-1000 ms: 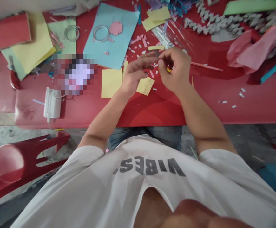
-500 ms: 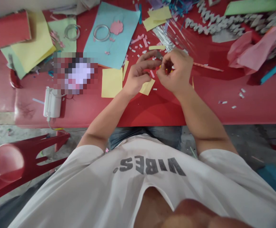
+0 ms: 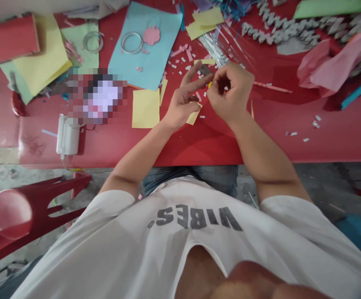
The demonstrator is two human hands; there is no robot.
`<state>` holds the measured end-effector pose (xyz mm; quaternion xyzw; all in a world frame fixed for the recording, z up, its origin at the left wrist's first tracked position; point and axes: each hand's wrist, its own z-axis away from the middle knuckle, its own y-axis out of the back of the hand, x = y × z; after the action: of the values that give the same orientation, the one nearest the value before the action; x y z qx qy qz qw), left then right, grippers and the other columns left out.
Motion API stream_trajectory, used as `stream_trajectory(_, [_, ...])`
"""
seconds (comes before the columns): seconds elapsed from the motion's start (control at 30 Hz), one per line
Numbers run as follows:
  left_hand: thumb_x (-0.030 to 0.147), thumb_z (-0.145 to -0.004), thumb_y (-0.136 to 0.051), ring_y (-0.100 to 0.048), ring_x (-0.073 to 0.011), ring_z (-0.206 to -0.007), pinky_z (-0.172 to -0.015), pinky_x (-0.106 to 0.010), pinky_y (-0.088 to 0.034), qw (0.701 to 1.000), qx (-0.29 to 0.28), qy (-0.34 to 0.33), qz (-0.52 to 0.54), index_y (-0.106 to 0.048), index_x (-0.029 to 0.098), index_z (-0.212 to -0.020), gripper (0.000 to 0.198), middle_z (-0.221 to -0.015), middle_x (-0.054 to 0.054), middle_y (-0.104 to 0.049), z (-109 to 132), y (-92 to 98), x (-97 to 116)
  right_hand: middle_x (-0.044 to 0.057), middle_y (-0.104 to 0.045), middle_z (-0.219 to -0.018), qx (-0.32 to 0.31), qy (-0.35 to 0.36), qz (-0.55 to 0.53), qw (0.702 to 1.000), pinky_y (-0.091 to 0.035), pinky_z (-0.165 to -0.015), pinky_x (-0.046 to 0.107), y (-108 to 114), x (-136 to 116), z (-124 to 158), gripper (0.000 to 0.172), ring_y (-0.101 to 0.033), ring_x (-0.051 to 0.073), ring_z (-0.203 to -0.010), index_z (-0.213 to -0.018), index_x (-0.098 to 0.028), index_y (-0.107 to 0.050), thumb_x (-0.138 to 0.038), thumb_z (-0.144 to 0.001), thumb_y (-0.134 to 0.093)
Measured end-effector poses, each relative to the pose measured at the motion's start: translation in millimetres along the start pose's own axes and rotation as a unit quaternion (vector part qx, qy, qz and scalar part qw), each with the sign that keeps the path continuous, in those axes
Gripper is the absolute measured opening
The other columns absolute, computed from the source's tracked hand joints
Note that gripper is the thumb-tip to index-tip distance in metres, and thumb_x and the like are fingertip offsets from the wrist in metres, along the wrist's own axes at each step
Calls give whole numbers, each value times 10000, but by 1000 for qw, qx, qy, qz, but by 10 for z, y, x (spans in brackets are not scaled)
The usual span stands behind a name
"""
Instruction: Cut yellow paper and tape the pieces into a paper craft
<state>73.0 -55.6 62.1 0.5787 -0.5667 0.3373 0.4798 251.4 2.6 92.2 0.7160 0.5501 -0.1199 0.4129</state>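
My right hand [image 3: 232, 92] is closed in a pinch, thumb and index finger curled together. A small yellow piece [image 3: 210, 84], probably paper, shows at its fingertips; most of it is hidden. My left hand [image 3: 183, 101] reaches in from the left with its index finger stretched out close to the right fingertips and another finger raised apart. Nothing is visibly held in it. Just under the left thumb lies a small yellow paper piece [image 3: 194, 117]. A larger yellow paper square [image 3: 146, 109] is left of that hand.
A blue sheet [image 3: 151, 77] bears a tape roll [image 3: 131, 42] and a pink paper flower [image 3: 151, 35]. Silver tinsel strips [image 3: 213, 47] and paper scraps lie beyond my hands. Scissors [image 3: 18, 101], a white power bank [image 3: 67, 135] and a blurred-out phone-like object [image 3: 104, 97] are leftward.
My left fingers have spread farther apart, one lifting away from the index finger. The right hand keeps its pinch and has hardly moved.
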Motion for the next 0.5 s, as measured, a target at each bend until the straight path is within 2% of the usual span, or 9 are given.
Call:
stream_trajectory(0.2, [263,-789,-588,-506,-349,-1542,-1050,-457,-636,1000,11,4,-3,-568,383,-1564,785,-1704,12,-469,15,-49,62,23,-560,-773,-6,-2,48,999,-543,-787,495,-28,50,35,333,-592,269,-757,-824,-287,-462,-416,-961,-737])
stream_trajectory(0.33, [272,-770,-577,-487,-333,-1563,-975,-399,-649,999,21,28,-21,-552,389,-1575,814,-1745,42,-398,14,-80,117,45,-614,-816,-3,-13,56,998,-554,-812,505,-15,11,42,282,-628,285,-784,-853,-286,-516,-441,-1023,-679])
stream_trajectory(0.4, [273,-763,-567,-529,-330,-1524,-921,-388,-652,998,26,44,-29,-487,399,-1623,873,-1763,43,-372,8,-85,138,68,-674,-892,-19,-11,46,999,-555,-835,510,-15,-13,41,216,-658,295,-819,-930,-284,-600,-438,-1081,-594])
stream_trajectory(0.5, [257,-785,-558,-573,-329,-1473,-902,-403,-657,995,24,77,-59,-294,412,-1714,979,-1741,20,-420,-7,-61,173,91,-751,-1054,-73,4,35,997,-564,-896,514,-42,-40,58,190,-704,311,-931,-1146,-293,-686,-418,-1110,-548])
